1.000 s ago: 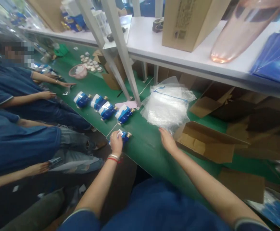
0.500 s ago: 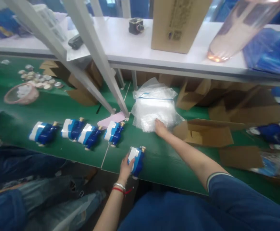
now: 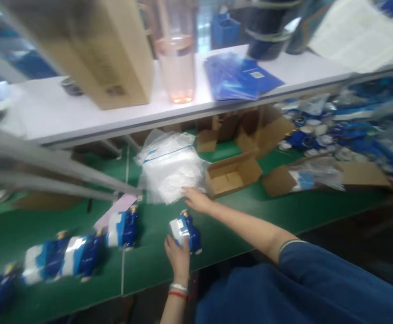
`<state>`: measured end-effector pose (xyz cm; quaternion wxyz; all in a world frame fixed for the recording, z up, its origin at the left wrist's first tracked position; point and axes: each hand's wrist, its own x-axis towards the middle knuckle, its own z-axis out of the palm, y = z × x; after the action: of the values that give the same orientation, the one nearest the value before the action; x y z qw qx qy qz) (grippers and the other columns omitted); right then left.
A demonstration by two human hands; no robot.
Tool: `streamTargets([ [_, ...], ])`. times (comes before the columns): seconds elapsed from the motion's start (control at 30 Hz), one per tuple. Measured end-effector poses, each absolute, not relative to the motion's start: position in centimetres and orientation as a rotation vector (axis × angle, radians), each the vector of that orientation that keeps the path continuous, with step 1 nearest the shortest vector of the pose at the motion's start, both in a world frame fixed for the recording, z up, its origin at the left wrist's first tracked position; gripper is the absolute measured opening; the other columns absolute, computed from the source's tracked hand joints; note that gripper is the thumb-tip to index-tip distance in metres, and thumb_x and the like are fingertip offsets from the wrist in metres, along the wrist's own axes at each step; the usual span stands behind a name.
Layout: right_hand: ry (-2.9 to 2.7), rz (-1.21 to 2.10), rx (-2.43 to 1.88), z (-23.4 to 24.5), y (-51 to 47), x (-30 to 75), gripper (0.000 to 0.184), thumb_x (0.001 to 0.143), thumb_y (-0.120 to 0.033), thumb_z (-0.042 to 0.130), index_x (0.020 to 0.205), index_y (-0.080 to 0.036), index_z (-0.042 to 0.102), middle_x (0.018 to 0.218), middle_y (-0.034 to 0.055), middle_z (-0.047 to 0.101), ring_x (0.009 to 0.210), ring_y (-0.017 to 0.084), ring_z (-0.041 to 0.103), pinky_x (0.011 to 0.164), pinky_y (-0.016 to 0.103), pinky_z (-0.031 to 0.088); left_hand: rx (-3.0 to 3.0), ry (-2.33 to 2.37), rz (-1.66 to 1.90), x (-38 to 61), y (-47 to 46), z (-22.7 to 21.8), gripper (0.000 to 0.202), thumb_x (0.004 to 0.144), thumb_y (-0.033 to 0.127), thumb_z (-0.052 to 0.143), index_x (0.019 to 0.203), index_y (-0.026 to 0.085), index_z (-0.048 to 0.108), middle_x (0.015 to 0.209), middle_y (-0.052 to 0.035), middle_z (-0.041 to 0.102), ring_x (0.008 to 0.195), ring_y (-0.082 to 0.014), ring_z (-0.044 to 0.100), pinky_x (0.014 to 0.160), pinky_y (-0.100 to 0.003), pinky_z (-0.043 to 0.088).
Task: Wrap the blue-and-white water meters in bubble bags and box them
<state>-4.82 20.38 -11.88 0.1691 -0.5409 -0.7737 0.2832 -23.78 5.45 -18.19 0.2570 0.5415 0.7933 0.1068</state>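
My left hand (image 3: 178, 258) is closed around the near left end of a blue device with a brass end (image 3: 193, 234), which lies on the green table. A white-and-blue label or booklet (image 3: 179, 228) covers its left side. My right hand (image 3: 196, 200) reaches to the lower right edge of a pile of clear plastic bags (image 3: 169, 166); its fingers look pinched on the plastic, though blur softens the fingertips. Left of my hands, several similar devices lie in a row, the closest being a blue device (image 3: 129, 228) beside a pink paper (image 3: 115, 211).
An open cardboard box (image 3: 232, 177) stands right of the bags. Further right lie an opened carton (image 3: 280, 180) and a heap of blue parts (image 3: 321, 135). A white shelf (image 3: 196, 101) crosses above, holding a tall carton (image 3: 122, 58), a pink bottle (image 3: 178, 67) and blue packets (image 3: 240, 78).
My view has swung to the right, so the shelf, bags and row of devices appear further left. My left hand stays at the device and my right hand at the bags.
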Motion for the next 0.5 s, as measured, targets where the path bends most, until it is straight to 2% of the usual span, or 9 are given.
streamTargets([
  [0.07, -2.051, 0.646, -1.304, -9.1, 15.2, 1.7, 0.037, 0.090, -0.018, 0.045, 0.126, -0.023, 0.055, 0.137, 0.0044, 0.050, 0.126, 0.015, 0.044, 0.107, 0.032, 0.036, 1.822, 1.908, 0.519, -20.0, 5.1, -16.4, 0.064, 0.089, 0.044, 0.044, 0.143, 0.014, 0.026, 0.148, -0.0210, 0.025, 0.139, -0.0319, 0.026, 0.112, -0.049, 0.029],
  [0.17, -1.405, 0.039, -1.689, -5.8, 6.7, 17.5, 0.035, 0.090, -0.019, 0.041, 0.122, -0.023, 0.056, 0.126, 0.0093, 0.054, 0.120, 0.020, 0.048, 0.105, 0.043, 0.037, 2.117, 1.255, 0.622, -9.6, 5.0, -14.2, 0.049, 0.093, 0.030, 0.040, 0.140, 0.021, 0.032, 0.146, -0.0129, 0.034, 0.136, -0.0250, 0.034, 0.109, -0.046, 0.036],
  [0.2, -1.130, -0.164, -1.827, -5.5, 4.2, 23.7, 0.035, 0.091, -0.020, 0.039, 0.122, -0.020, 0.054, 0.124, 0.0118, 0.054, 0.119, 0.022, 0.047, 0.104, 0.046, 0.037, 2.160, 1.087, 0.599, -5.1, 5.0, -13.6, 0.049, 0.093, 0.027, 0.040, 0.141, 0.021, 0.032, 0.145, -0.0126, 0.037, 0.135, -0.0238, 0.036, 0.108, -0.045, 0.038],
  [0.27, -0.844, -0.318, -2.015, -6.1, 1.0, 35.0, 0.037, 0.089, -0.023, 0.039, 0.122, -0.014, 0.053, 0.122, 0.0164, 0.053, 0.118, 0.026, 0.048, 0.102, 0.049, 0.038, 2.252, 0.894, 0.587, 4.8, 5.3, -12.5, 0.054, 0.092, 0.027, 0.043, 0.143, 0.017, 0.028, 0.144, -0.0149, 0.038, 0.134, -0.0238, 0.037, 0.107, -0.044, 0.040],
  [0.3, -0.902, -0.267, -2.070, -7.0, 0.5, 39.5, 0.036, 0.087, -0.023, 0.042, 0.119, -0.013, 0.055, 0.120, 0.0172, 0.054, 0.116, 0.026, 0.049, 0.101, 0.048, 0.039, 2.318, 0.824, 0.597, 9.8, 5.7, -12.1, 0.054, 0.092, 0.026, 0.043, 0.143, 0.016, 0.028, 0.143, -0.0159, 0.039, 0.134, -0.0240, 0.037, 0.108, -0.044, 0.039],
  [0.4, -1.368, 0.180, -2.100, -10.2, 2.2, 46.7, 0.032, 0.082, -0.021, 0.047, 0.110, -0.015, 0.061, 0.117, 0.0138, 0.060, 0.114, 0.025, 0.053, 0.102, 0.042, 0.042, 2.544, 0.596, 0.528, 23.4, 7.5, -11.1, 0.050, 0.092, 0.015, 0.034, 0.142, 0.012, 0.032, 0.143, -0.0167, 0.040, 0.136, -0.0231, 0.034, 0.112, -0.044, 0.033],
  [0.5, -1.512, 0.394, -2.071, -11.6, 4.7, 47.7, 0.030, 0.084, -0.015, 0.042, 0.102, -0.017, 0.066, 0.106, 0.0104, 0.067, 0.105, 0.022, 0.060, 0.098, 0.038, 0.045, 2.629, 0.770, 0.201, 33.9, 10.0, -10.4, 0.052, 0.089, 0.008, 0.031, 0.140, 0.007, 0.035, 0.147, -0.0188, 0.034, 0.139, -0.0268, 0.026, 0.113, -0.050, 0.026],
])
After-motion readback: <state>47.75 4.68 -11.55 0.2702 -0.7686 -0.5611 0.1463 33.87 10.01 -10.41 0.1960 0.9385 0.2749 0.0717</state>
